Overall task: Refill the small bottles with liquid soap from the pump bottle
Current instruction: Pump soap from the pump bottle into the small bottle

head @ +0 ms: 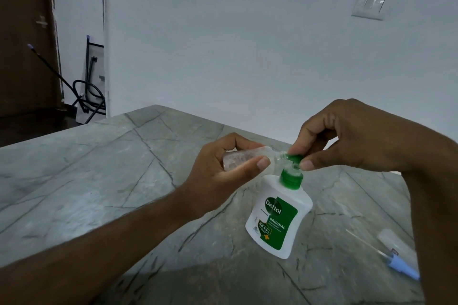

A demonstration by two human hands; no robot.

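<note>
We hold the small bottle [244,157] in our left hand [223,168], thumb and fingers curled round its clear body, so that it lies almost on its side above the table [99,168] with its open neck pointing right. That neck meets the green pump head [295,158] of the soap bottle [278,215], which stands a little tilted on the table just below and to the right of the left hand. Our right hand [347,138] comes in from the right and pinches the pump head between the thumb and the curled fingertips, with the remaining fingers folded into the palm. The soap bottle is white with a green collar and a green label facing us; its pump sits right at the small bottle's mouth, though we cannot tell whether any soap is passing between them. The small bottle looks cloudy or foamy inside. Near the right edge of the table, partly hidden behind our right forearm, lies a second clear bottle [396,242] on its side, and just beside it a pale blue sprayer top [404,267] with a thin clear tube [361,241] running up and left from it. The table is grey stone with dark veins, set against a white wall that carries a switch plate [370,2].
</note>
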